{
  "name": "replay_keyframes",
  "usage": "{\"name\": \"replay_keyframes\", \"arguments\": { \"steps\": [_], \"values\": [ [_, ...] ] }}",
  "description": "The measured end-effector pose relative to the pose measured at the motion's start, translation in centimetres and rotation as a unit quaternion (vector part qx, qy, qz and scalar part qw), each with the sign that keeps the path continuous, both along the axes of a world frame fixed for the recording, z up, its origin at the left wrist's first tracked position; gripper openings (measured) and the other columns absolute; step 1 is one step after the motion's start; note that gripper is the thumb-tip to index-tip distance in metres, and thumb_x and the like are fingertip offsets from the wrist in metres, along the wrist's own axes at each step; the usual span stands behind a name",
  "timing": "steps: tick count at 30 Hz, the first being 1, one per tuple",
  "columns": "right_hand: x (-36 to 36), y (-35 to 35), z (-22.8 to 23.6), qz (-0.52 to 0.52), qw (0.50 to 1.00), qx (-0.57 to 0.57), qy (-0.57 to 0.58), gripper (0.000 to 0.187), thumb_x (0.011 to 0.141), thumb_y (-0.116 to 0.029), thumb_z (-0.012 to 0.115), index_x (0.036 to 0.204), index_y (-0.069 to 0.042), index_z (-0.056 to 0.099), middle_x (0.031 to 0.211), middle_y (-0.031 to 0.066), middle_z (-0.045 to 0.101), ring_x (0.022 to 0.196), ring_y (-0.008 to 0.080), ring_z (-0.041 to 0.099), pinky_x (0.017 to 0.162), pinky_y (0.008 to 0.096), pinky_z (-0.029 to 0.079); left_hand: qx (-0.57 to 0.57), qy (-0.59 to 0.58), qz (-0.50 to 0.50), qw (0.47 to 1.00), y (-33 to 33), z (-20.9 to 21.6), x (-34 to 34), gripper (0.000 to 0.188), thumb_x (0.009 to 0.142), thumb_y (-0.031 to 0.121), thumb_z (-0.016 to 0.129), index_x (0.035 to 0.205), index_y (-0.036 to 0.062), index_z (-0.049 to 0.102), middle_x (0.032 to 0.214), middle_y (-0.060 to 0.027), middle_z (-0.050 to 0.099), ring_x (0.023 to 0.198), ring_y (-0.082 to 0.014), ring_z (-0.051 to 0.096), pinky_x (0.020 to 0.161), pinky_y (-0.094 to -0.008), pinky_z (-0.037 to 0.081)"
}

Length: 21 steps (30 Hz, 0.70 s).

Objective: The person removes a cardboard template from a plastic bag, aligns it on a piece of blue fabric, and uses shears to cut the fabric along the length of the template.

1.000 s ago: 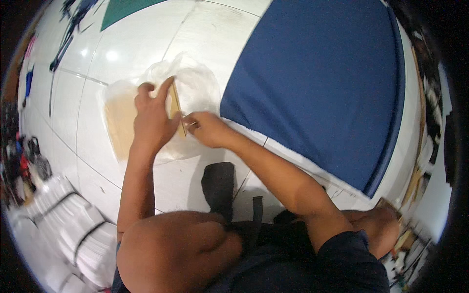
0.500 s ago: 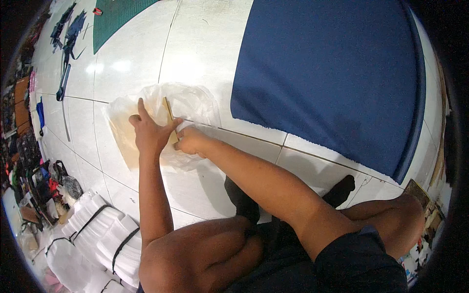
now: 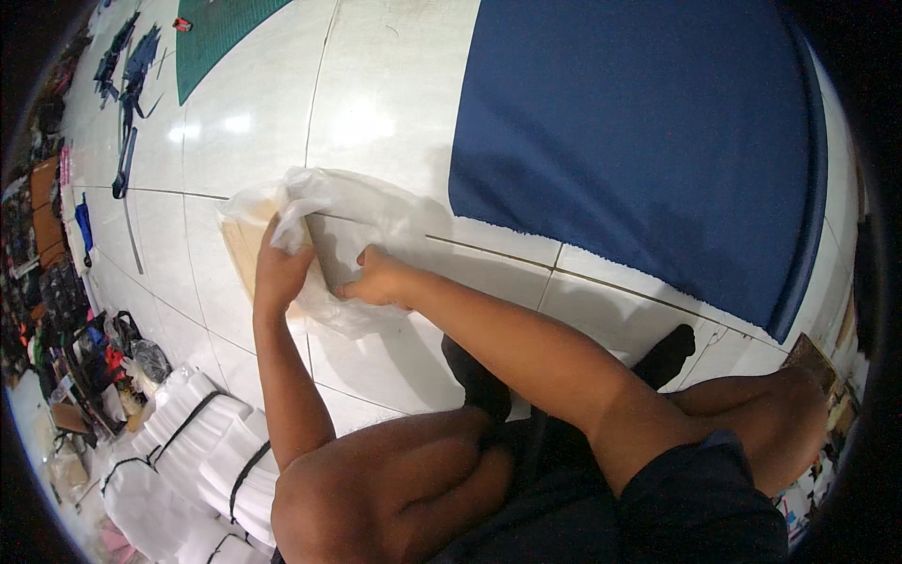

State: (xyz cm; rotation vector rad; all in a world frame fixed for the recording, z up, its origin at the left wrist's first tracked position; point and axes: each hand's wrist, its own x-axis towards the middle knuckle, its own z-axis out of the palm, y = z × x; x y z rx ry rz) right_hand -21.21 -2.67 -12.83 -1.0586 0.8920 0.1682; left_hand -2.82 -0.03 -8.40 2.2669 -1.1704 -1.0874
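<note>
A clear plastic bag (image 3: pixel 371 211) lies crumpled on the tiled floor, its film bunched up. Partly inside it is a flat tan rectangular stack (image 3: pixel 246 246) with a straight edge; its exact kind cannot be made out. My left hand (image 3: pixel 285 271) is closed over the gathered film at the stack's inner edge, its fingertips partly covered by plastic. My right hand (image 3: pixel 381 280) is at the bag's near right side, fingers curled and gripping the film, a short gap away from the stack.
A large navy cloth (image 3: pixel 629 141) with a frayed edge covers the floor at right. Far left are a green mat (image 3: pixel 221 42) with a small red tool (image 3: pixel 182 24) and dark straps (image 3: pixel 125 150). White foam bundles (image 3: pixel 188 451) sit at lower left, beside a pile of clutter (image 3: pixel 89 376).
My left hand has gone from spread fingers to closed on the bag's film. The film is now gathered up over the stack. My right hand has shifted slightly right, away from the stack's edge.
</note>
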Motion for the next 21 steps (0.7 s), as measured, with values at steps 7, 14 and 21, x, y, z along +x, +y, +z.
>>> {"name": "replay_keyframes", "arguments": {
  "steps": [7,14,21],
  "values": [
    [0.0,-1.2,5.8,0.048,0.986,-0.111,-0.111,0.054,0.075,-0.025,0.073,0.118,0.004,0.057,0.108,0.0283,0.067,0.103,0.0415,0.065,0.09,0.0454,0.051,-0.045,0.0,0.042,0.998,-1.7,7.8,-4.3,0.061,0.084,0.007,0.073,0.137,-0.0036,0.045,0.117,-0.0163,0.065,0.103,-0.0224,0.064,0.088,-0.0332,0.052],
    [-1.3,-0.8,6.1,-0.015,0.978,-0.193,-0.078,0.037,0.082,-0.026,0.07,0.098,0.007,0.064,0.097,0.0295,0.067,0.095,0.0415,0.067,0.085,0.0466,0.052,-0.082,-0.014,0.001,0.997,-2.1,10.2,-5.4,0.083,0.076,0.018,0.086,0.14,-0.0062,0.039,0.121,-0.0217,0.06,0.108,-0.027,0.062,0.093,-0.0368,0.051],
    [-4.5,-2.4,9.5,-0.023,0.978,-0.18,-0.101,0.044,0.086,-0.035,0.07,0.096,0.007,0.063,0.093,0.0297,0.067,0.091,0.0441,0.066,0.082,0.0477,0.052,-0.03,-0.143,-0.029,0.989,-1.6,8.6,-3.3,0.094,0.073,0.027,0.088,0.144,-0.0039,0.036,0.131,-0.0279,0.047,0.121,-0.0365,0.053,0.098,-0.0441,0.049]
  ]
}}
